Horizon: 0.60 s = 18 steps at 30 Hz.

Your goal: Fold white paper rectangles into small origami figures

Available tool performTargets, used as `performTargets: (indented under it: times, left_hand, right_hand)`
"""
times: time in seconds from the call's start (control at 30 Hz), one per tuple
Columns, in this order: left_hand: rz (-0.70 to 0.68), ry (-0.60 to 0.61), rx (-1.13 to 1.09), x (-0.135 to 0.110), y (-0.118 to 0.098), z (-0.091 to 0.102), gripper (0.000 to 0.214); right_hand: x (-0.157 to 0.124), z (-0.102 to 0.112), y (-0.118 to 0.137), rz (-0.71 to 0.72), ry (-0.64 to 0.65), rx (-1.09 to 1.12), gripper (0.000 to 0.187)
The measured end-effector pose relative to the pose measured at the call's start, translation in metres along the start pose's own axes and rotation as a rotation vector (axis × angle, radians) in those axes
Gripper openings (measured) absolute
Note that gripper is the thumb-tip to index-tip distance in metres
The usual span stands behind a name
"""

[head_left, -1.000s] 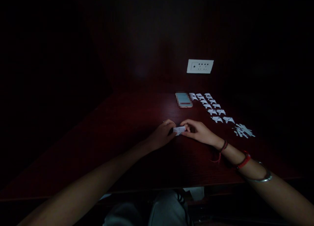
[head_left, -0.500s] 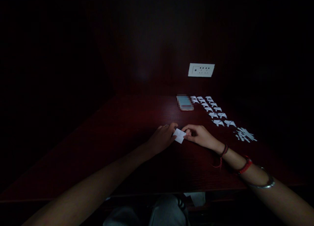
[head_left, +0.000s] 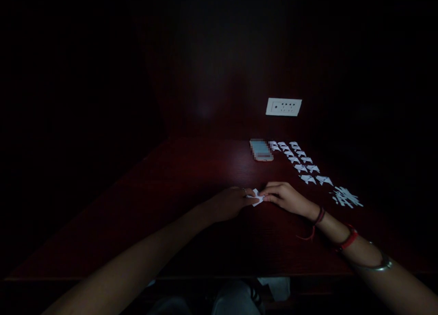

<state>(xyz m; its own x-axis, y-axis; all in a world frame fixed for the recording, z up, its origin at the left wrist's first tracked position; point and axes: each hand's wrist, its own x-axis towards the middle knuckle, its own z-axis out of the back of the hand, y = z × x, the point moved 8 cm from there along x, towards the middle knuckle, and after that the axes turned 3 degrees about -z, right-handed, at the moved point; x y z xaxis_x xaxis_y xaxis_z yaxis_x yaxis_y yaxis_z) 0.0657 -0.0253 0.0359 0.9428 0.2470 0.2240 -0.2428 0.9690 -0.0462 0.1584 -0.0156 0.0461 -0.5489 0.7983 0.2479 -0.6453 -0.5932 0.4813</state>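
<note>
A small white piece of folded paper point(head_left: 256, 197) lies between my hands, low over the dark red table. My left hand point(head_left: 236, 202) comes from the left, its thumb and fingers closed on the paper's left side. From the right, my right hand point(head_left: 282, 197) pinches the paper's right edge between thumb and fingertips. Fingers cover part of the paper, so its exact folds cannot be made out. Beyond my right hand, several folded white paper shapes point(head_left: 307, 179) stand in two rows.
A phone point(head_left: 261, 150) with a blurred screen lies at the back of the table point(head_left: 191, 169). A heap of white paper strips point(head_left: 346, 197) is on the right. On the wall is a white socket plate point(head_left: 284, 107). Something pale point(head_left: 278, 287) shows below the front edge.
The paper was a flat square; now it looks more folded, with points sticking out. My left fingers have moved over it, and my right fingers have closed in. The view has tilted slightly upward.
</note>
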Motion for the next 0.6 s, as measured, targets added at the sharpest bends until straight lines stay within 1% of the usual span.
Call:
performTargets:
  times: [0.1,0.23,0.4,0.6]
  left_hand:
    - [-0.037,-0.01,-0.094,0.0009,-0.0002,0.0002,0.055]
    - [-0.043,0.007,-0.165,0.0016,0.0022,-0.0002,0.066]
    - [-0.06,0.011,-0.194,0.0009,0.0027,-0.0012,0.064]
    - [-0.044,0.025,-0.141,0.0012,0.0045,-0.0054,0.06]
  right_hand:
    - [-0.0006,-0.0001,-0.0004,0.034,0.025,0.005,0.02]
    - [-0.0005,-0.0002,-0.0017,0.057,0.043,-0.008,0.021]
    - [-0.0008,0.0003,-0.0019,0.057,0.047,0.011,0.021]
    - [0.0006,0.0003,-0.0035,0.054,0.034,0.017,0.021]
